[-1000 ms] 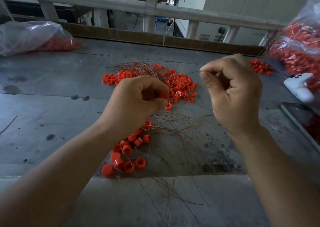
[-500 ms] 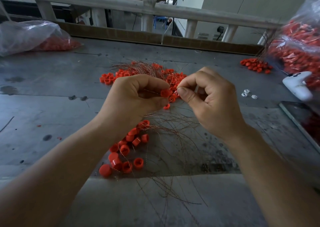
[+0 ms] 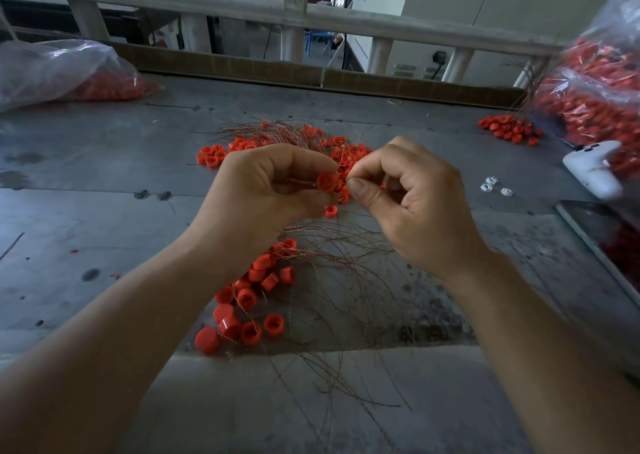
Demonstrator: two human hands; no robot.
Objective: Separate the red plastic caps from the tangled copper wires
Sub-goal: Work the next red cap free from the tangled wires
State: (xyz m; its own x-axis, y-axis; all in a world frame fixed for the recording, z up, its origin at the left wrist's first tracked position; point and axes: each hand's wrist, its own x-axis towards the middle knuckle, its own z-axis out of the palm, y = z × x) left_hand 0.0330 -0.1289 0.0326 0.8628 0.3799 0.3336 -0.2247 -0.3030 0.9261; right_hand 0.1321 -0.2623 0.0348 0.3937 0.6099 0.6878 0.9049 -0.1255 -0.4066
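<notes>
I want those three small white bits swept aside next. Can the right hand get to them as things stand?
Probably yes: the white bits lie on bare table just right of the right hand, with nothing between. It first has to release the wire it pinches.

- Left hand (image 3: pixel 263 190) and left forearm (image 3: pixel 121 332), above the table (image 3: pixel 104 162): bare.
- Right hand (image 3: pixel 415 207) and right forearm (image 3: pixel 536 332): bare; thumbnail (image 3: pixel 358 187) short, plain.

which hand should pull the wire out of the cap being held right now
Right. The left hand is busy gripping the red cap, while the right hand has thumb and forefinger pinched right beside the cap, apparently on its copper wire, free to pull away.
</notes>
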